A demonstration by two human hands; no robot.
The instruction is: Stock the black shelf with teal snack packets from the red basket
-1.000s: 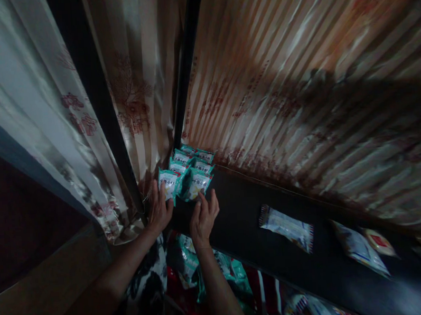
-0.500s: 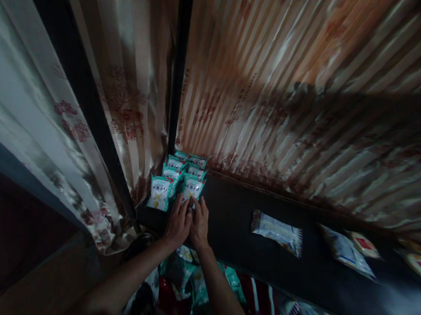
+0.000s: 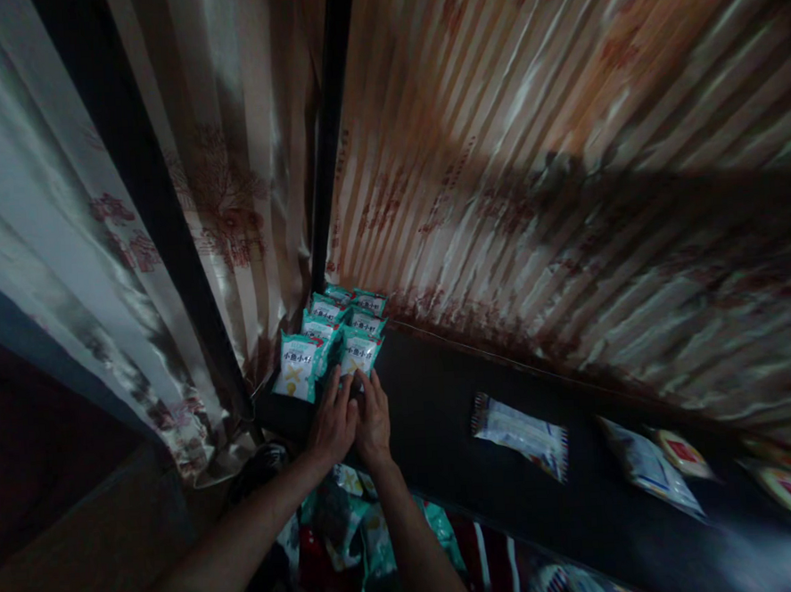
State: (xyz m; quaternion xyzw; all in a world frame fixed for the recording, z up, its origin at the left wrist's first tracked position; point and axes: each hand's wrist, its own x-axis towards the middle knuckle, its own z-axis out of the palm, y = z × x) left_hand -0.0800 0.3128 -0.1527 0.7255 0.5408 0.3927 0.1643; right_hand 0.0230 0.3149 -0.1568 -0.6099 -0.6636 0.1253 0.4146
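Two rows of teal-and-white snack bags with dark Chinese lettering stand propped up at the left end of a black shelf (image 3: 435, 401). My left hand (image 3: 334, 418) and my right hand (image 3: 372, 413) are side by side at the bottom of the front bag in the right row, a snack bag (image 3: 359, 350). The fingers of both hands are bent and closed on its lower edge, which they partly hide. Just left of my left hand leans the front snack bag (image 3: 297, 366) of the other row, untouched.
To the right on the shelf lie a white-and-blue packet (image 3: 521, 436), another blue-and-white packet (image 3: 651, 470) and red-labelled packs (image 3: 683, 453). More teal bags (image 3: 376, 538) lie below the shelf's front edge. Pleated curtains (image 3: 494, 147) and a dark post (image 3: 329, 139) stand behind.
The view has shifted slightly. Both hands stay at the front right snack bag with almost the same finger pose, and the bags keep their places.
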